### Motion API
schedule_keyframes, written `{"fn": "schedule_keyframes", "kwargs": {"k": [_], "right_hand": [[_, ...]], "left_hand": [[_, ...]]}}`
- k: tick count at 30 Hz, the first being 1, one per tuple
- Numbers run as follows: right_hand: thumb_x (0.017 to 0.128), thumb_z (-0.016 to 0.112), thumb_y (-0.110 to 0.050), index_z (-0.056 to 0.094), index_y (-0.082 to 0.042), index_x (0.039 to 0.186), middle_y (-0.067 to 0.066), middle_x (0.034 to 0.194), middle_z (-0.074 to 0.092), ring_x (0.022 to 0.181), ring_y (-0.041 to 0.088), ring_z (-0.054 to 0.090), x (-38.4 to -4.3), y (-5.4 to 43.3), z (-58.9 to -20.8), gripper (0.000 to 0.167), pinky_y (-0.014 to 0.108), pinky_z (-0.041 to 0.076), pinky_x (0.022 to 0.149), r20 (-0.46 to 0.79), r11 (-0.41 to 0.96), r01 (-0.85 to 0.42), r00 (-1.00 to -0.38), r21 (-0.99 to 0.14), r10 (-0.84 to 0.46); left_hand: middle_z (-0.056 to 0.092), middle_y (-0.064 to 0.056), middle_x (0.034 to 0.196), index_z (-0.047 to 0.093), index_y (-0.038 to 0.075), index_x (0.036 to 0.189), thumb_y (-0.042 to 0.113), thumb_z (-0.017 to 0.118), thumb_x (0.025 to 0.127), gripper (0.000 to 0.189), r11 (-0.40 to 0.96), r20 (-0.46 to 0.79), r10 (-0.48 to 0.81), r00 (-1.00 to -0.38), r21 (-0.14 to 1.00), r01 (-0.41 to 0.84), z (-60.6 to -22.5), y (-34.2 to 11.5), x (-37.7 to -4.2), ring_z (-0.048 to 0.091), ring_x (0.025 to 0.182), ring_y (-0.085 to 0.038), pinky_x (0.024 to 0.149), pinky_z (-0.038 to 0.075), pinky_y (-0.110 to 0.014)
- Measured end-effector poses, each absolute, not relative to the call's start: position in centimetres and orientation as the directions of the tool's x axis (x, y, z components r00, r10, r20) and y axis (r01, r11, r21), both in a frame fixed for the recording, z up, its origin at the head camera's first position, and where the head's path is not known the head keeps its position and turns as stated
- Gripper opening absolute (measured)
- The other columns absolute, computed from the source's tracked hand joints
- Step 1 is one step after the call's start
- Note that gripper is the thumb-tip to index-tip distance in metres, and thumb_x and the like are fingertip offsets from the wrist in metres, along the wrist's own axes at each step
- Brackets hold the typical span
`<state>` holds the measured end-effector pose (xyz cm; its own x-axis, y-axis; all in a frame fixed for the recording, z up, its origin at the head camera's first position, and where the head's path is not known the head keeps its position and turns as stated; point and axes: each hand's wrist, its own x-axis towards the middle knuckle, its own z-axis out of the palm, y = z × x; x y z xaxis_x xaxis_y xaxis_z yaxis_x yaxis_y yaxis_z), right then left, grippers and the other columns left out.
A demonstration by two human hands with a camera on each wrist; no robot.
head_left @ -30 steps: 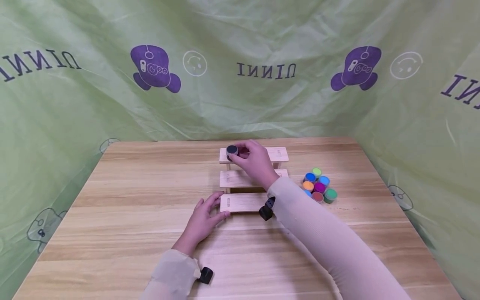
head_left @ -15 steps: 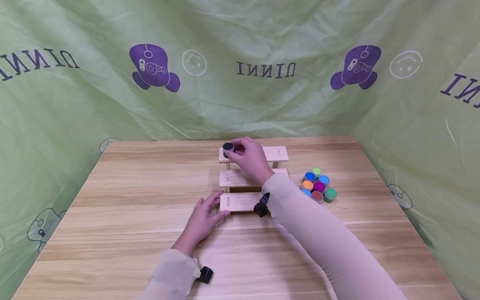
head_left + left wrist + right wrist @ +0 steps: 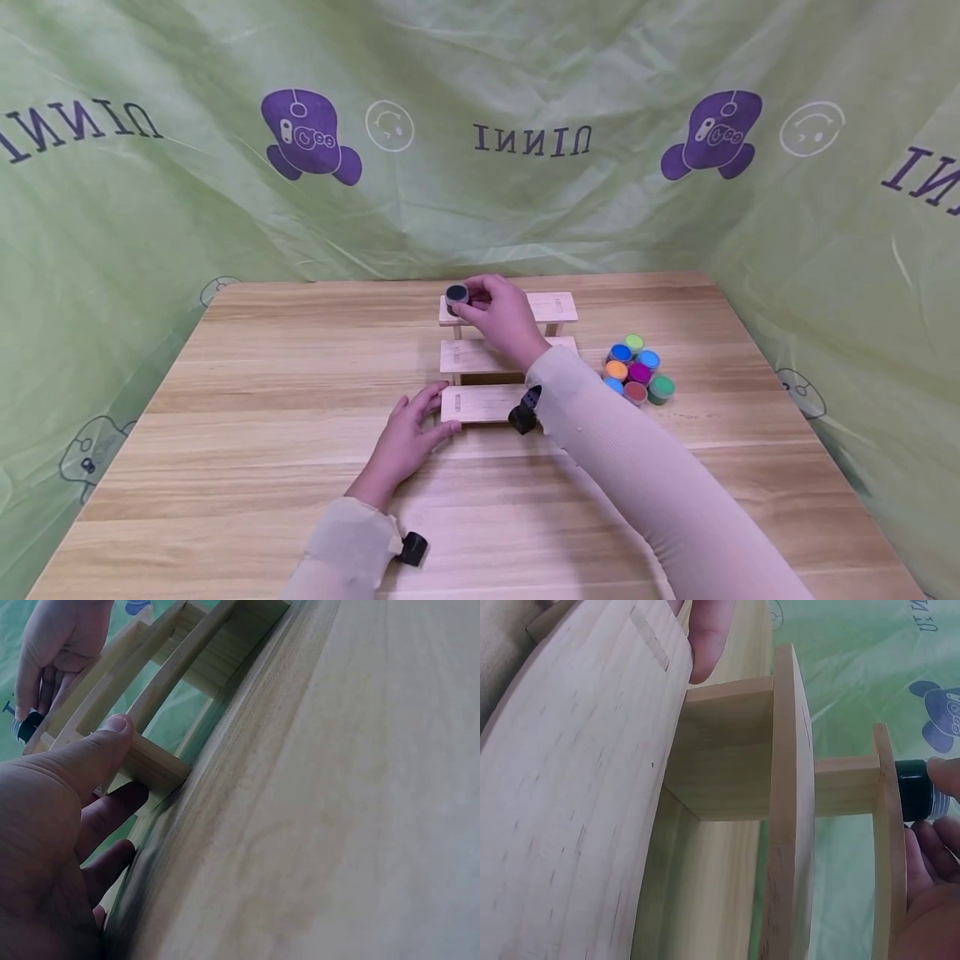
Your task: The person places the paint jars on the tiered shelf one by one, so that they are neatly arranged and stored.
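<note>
A three-step wooden stand (image 3: 482, 357) is on the table, its lowest step nearest the person. My right hand (image 3: 504, 317) pinches a small, dark-topped paint pot (image 3: 457, 296) between thumb and fingers at the left end of the top step. From the right wrist view, the dark pot (image 3: 913, 790) has its base right against that step. At the lowest step's left end, my left hand (image 3: 405, 437) holds the stand's corner, thumb in front and fingers along the side. The left wrist view has the thumb (image 3: 112, 739) on the wood; the right forearm partly hides the lower steps.
Several small paint pots (image 3: 638, 374) with coloured tops, among them blue, orange, purple and green, cluster to the right of the stand. The wooden table (image 3: 247, 400) is bordered by a printed green cloth (image 3: 442, 217) at the back and sides.
Between a second and half a second ago, the right hand shifted slightly left and back with the paint pot; it has stayed put since. The left hand keeps its place on the stand.
</note>
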<state>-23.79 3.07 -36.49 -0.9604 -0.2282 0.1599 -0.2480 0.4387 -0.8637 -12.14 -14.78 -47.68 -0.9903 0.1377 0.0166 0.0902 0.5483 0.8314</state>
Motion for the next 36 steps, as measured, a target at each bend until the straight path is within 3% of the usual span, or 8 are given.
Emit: {"fn": "schedule_keyframes", "kwargs": {"k": [7, 23, 36], "right_hand": [[0.089, 0.079, -0.020, 0.061, -0.003, 0.131, 0.004, 0.115, 0.064, 0.107, 0.017, 0.065, -23.6, 3.6, -36.6, 0.049, 0.019, 0.053, 0.090, 0.155, 0.437, -0.235, -0.965, -0.868, -0.210], [0.090, 0.078, -0.022, 0.068, -0.008, 0.123, 0.005, 0.112, 0.069, 0.103, 0.017, 0.066, -22.3, 5.2, -37.1, 0.038, 0.025, 0.054, 0.092, 0.220, 0.348, -0.256, -0.965, -0.902, -0.140], [0.089, 0.079, -0.021, 0.068, -0.004, 0.120, 0.011, 0.114, 0.070, 0.105, 0.020, 0.067, -20.9, 6.7, -37.4, 0.037, 0.030, 0.054, 0.093, 0.227, 0.284, -0.248, -0.968, -0.926, -0.106]], "left_hand": [[0.065, -0.012, 0.131, 0.049, 0.017, 0.148, 0.027, 0.080, 0.086, 0.069, 0.544, 0.021, 0.139, -0.990, 0.834, 0.094, -47.5, -14.7, -12.1, 0.058, 0.128, -0.025, 0.124, 0.002, -0.045], [0.066, -0.013, 0.130, 0.050, 0.016, 0.147, 0.026, 0.081, 0.086, 0.069, 0.540, 0.028, 0.143, -0.989, 0.835, 0.101, -47.6, -14.8, -12.1, 0.059, 0.126, -0.025, 0.124, 0.002, -0.045], [0.066, -0.012, 0.130, 0.049, 0.017, 0.147, 0.028, 0.080, 0.086, 0.070, 0.542, 0.029, 0.140, -0.990, 0.834, 0.101, -47.8, -14.8, -12.2, 0.059, 0.126, -0.024, 0.124, 0.003, -0.045]]}}
